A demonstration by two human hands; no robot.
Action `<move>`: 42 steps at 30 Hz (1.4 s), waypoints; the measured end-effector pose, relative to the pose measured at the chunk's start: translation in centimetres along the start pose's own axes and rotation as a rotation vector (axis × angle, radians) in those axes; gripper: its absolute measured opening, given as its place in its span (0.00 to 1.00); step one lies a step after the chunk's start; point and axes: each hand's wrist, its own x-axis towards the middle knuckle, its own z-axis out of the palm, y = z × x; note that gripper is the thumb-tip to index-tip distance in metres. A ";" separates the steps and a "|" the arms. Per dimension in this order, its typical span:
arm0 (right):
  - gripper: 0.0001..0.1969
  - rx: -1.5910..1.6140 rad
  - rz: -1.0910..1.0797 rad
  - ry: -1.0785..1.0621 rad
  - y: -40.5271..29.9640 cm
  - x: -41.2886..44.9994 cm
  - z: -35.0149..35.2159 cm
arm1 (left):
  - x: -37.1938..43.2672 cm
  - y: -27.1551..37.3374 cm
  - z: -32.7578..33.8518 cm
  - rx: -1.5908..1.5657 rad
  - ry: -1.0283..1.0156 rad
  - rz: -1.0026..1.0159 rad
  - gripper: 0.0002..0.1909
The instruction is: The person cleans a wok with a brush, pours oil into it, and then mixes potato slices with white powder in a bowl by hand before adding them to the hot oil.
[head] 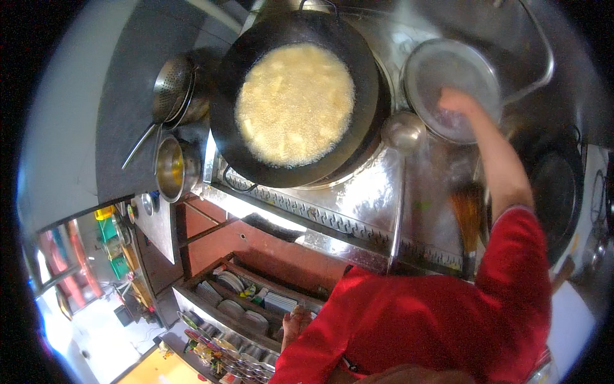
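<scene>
My right hand (456, 101) reaches over a round metal basin (475, 62) to the right of the wok. It is blurred, its fingers are bent down out of sight, and I cannot tell whether they hold anything. In the large black wok (367, 120), pale yellow pieces bubble in foaming oil (295, 103). Between wok and basin lies a long-handled metal ladle (404, 130), its handle running towards me. My left hand (296, 320) hangs low by my side, near the shelves of plates; its fingers look loosely curled, and what they may hold is unclear.
Left of the wok are a perforated strainer (172, 89) and a metal pot (170, 168) with yellow liquid inside. A bamboo wok brush (466, 216) lies below the basin, beside a second dark wok (551, 192). Behind me stands a rack of stacked plates (280, 302).
</scene>
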 end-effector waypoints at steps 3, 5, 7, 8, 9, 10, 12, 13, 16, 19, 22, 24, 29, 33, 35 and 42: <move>0.25 0.182 0.052 0.663 2.8 1.2 4.6 | 0.6 -0.2 -0.7 0.120 -0.030 0.071 0.05; 0.26 0.058 0.117 0.609 3.1 1.3 5.5 | 1.0 -0.6 -1.3 0.144 -0.032 0.096 0.05; 0.26 0.155 -0.007 0.612 2.4 -0.8 5.0 | 1.2 -1.9 -2.0 0.206 -0.039 0.136 0.04; 0.28 0.250 -0.121 0.615 2.0 -1.5 4.8 | 1.4 -2.5 -2.5 0.294 -0.054 0.155 0.04; 0.28 0.250 -0.130 0.619 2.7 -1.6 5.2 | 1.7 -2.7 -2.8 0.435 -0.099 0.167 0.04; 0.28 0.395 -0.116 0.583 3.8 -1.8 5.6 | 1.8 -2.5 -2.8 0.574 -0.142 0.185 0.03; 0.28 0.533 -0.114 0.542 3.9 -1.5 6.3 | 1.5 -2.2 -1.7 0.155 -0.039 0.151 0.04; 0.28 0.360 -0.034 0.650 3.3 -1.8 6.7 | 1.3 -1.7 -1.0 0.010 -0.005 0.143 0.05; 0.28 0.214 0.091 0.748 3.2 -0.2 7.1 | 0.8 -0.3 -0.7 0.262 -0.005 0.196 0.06; 0.27 0.270 0.105 0.743 2.8 0.5 6.8 | 1.7 -2.4 -1.8 0.043 0.062 0.084 0.07; 0.28 0.219 0.014 0.858 5.8 3.5 8.1 | 2.4 -2.4 -2.4 0.362 -0.116 0.166 0.07; 0.28 0.140 -0.072 0.955 6.2 4.8 8.0 | 1.7 -1.2 -1.2 0.365 -0.086 0.174 0.08; 0.31 0.229 0.046 0.673 7.4 6.8 6.6 | 2.9 -5.6 -3.6 0.548 -0.070 0.441 0.05; 0.30 0.190 -0.200 0.908 4.9 6.3 6.5 | 2.5 -5.0 -2.8 0.613 -0.031 0.461 0.05; 0.30 0.162 -0.008 0.647 -1.0 0.4 3.4 | 0.8 0.4 0.0 0.441 -0.012 0.210 0.08; 0.23 -0.165 -0.008 0.830 1.6 1.8 5.3 | 1.0 3.0 1.3 0.046 0.100 -0.152 0.11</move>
